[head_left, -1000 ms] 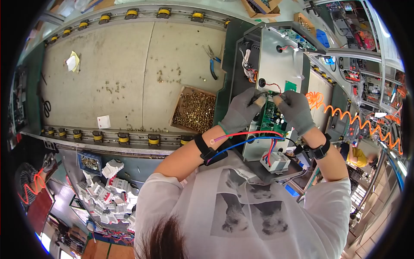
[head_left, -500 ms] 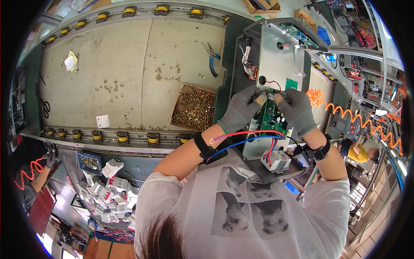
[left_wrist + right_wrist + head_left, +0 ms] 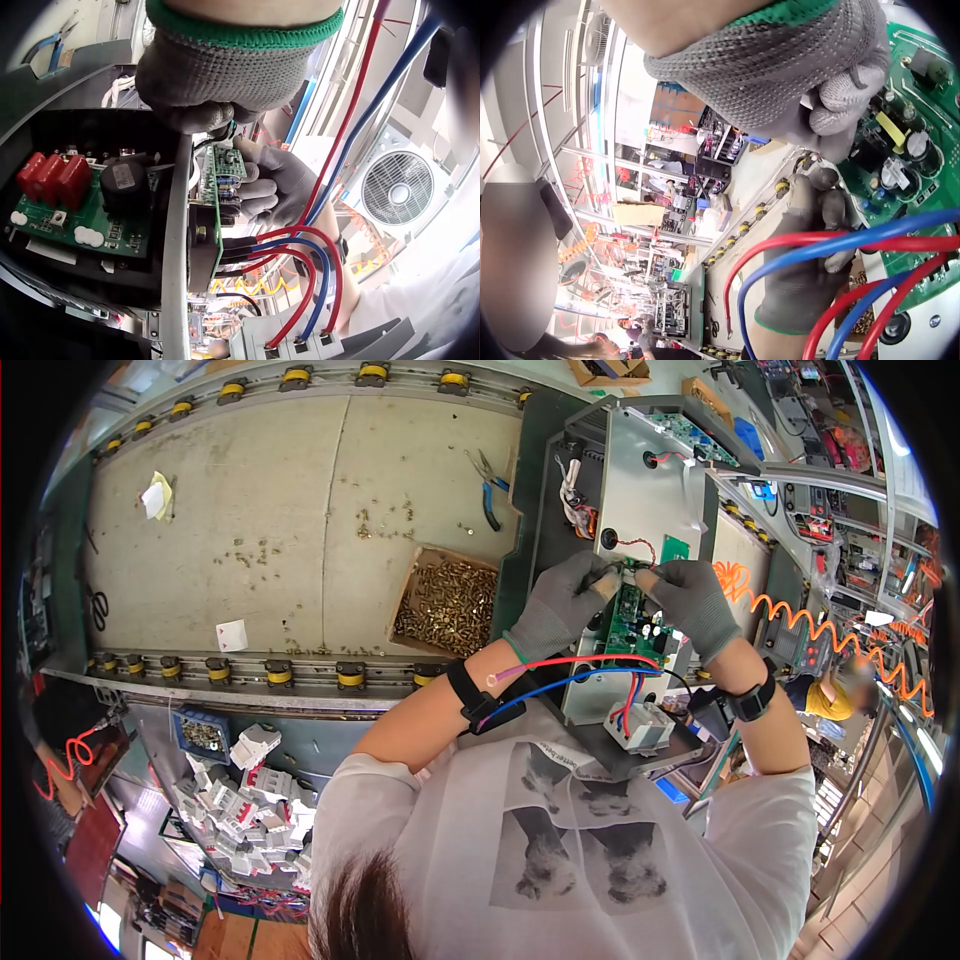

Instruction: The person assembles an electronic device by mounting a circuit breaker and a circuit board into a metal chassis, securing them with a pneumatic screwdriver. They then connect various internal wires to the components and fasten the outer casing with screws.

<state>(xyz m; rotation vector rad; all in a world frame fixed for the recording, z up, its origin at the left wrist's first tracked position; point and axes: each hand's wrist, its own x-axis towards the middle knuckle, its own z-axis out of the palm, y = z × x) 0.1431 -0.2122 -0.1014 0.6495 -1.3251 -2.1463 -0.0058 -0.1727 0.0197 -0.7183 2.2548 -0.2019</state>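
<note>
Fingers of the left hand (image 3: 562,610) are curled in and pinch a black wire (image 3: 211,140), seen best from the left wrist; fingers of the right hand (image 3: 695,608) are also curled, tips just beside the left ones, can't tell whether they grip a part or the board edge. Both hands gloved in gray. Big stuff first: work table (image 3: 220,490) spreads out left of the fingers. Dark casing (image 3: 572,543) sits just left of the left fingertips, and a long metal panel (image 3: 640,490) runs from beyond the fingers to the body side of them. Pile of white breakers (image 3: 245,810) is well apart from the fingers, left and toward the body. Coiled orange hose (image 3: 733,582) right of the right fingers. Shallow box (image 3: 398,622) of brass screws on the table, left of the left fingers. Green circuit board (image 3: 628,622) is right at the fingertips, runs from there toward the body along the panel. White breaker block (image 3: 640,728) is nearer the body than the fingers, red and blue leads into its top. Pliers (image 3: 489,505) with blue handles lie beyond and left of the left fingers. Small green board (image 3: 676,548) just past the right fingers. Loose screws (image 3: 365,532) scattered farther left.
</note>
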